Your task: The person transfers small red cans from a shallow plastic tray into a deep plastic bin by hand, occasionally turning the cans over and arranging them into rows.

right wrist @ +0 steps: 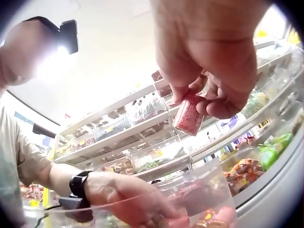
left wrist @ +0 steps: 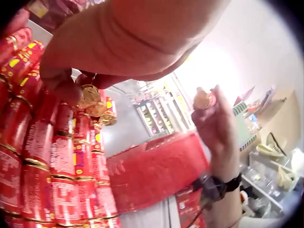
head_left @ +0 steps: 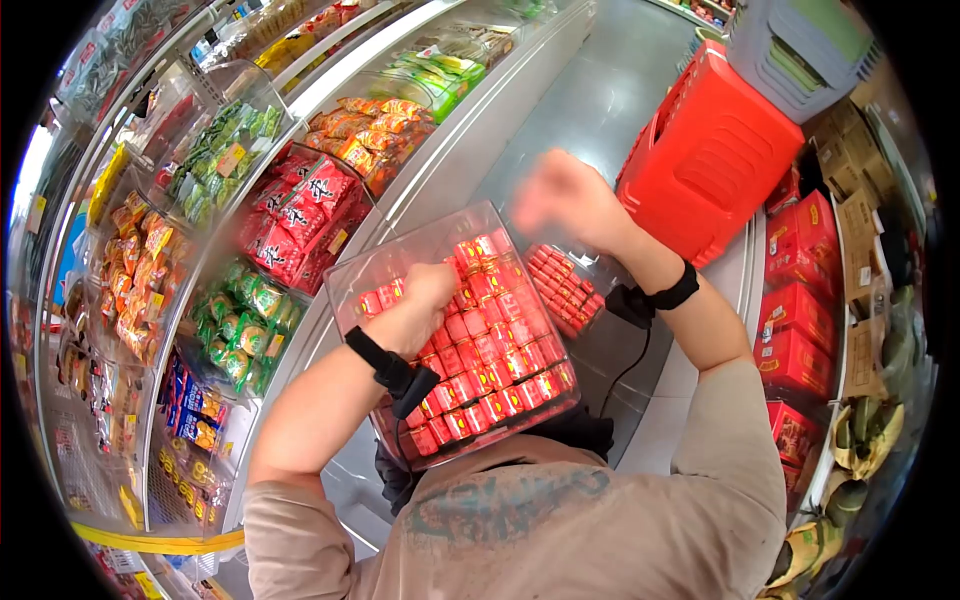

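A clear bin (head_left: 345, 290) holds several rows of small red rolls (head_left: 490, 345) with gold ends. Inside it, my left hand (head_left: 428, 300) reaches to the rolls; the left wrist view shows the fingers (left wrist: 66, 88) gripping a roll by its gold end (left wrist: 90, 96). Raised beyond the bin's far right corner is my right hand (head_left: 570, 200), blurred in the head view. In the right wrist view, its thumb and fingers pinch one red roll (right wrist: 189, 114) in the air. A second group of red rolls (head_left: 565, 290) lies just right of the bin.
Shelves of bagged snacks (head_left: 300, 215) run along the left. A red crate (head_left: 710, 150) with grey baskets (head_left: 800, 55) on top stands at the upper right. Red boxes (head_left: 800, 290) and brown cartons (head_left: 858, 240) line the right side. Grey floor (head_left: 600, 100) shows ahead.
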The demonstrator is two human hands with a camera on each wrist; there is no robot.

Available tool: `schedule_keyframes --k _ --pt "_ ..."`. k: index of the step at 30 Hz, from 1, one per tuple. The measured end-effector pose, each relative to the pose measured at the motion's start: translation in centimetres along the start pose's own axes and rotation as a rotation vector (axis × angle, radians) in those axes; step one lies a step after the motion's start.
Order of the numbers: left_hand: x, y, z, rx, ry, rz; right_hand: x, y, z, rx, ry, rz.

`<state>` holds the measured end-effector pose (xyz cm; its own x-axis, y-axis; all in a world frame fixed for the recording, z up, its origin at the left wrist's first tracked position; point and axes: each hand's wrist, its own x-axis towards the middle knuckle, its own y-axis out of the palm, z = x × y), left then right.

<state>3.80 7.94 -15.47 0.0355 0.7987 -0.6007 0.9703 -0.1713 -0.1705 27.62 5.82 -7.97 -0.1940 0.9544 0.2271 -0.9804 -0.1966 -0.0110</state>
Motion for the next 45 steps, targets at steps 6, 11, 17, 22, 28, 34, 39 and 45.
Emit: schedule_keyframes --k 6,11,17,22,28,34,39,45 --pt "2.3 0.7 1.3 0.209 0.044 -0.159 -0.9 1.5 1.5 0.059 0.006 0.024" --pt "2.5 0.6 0.9 0.146 0.038 -0.18 -1.4 1.3 0.6 0.088 0.031 0.056" --pt "2.5 1.1 1.5 0.109 0.176 -0.287 -1.8 1.3 0.2 0.134 0.058 0.047" --pt "2.8 0.9 1.6 -0.008 0.154 -0.116 -2.0 1.5 0.5 0.128 0.096 0.022" --pt "2.6 0.7 1.0 -0.281 0.039 0.175 -1.9 1.8 0.1 0.132 0.11 0.028" --pt "1.5 0.3 0.1 -0.265 0.018 0.196 -2.2 2.7 -0.1 0.182 0.11 0.042" --pt "-4.8 -0.3 -4.5 -0.106 0.038 0.107 -1.8 2.6 0.1 0.027 0.139 0.002" --pt "-2.8 -0.1 -2.3 -0.215 0.007 0.152 -1.6 2.9 -0.4 0.005 0.094 0.002"
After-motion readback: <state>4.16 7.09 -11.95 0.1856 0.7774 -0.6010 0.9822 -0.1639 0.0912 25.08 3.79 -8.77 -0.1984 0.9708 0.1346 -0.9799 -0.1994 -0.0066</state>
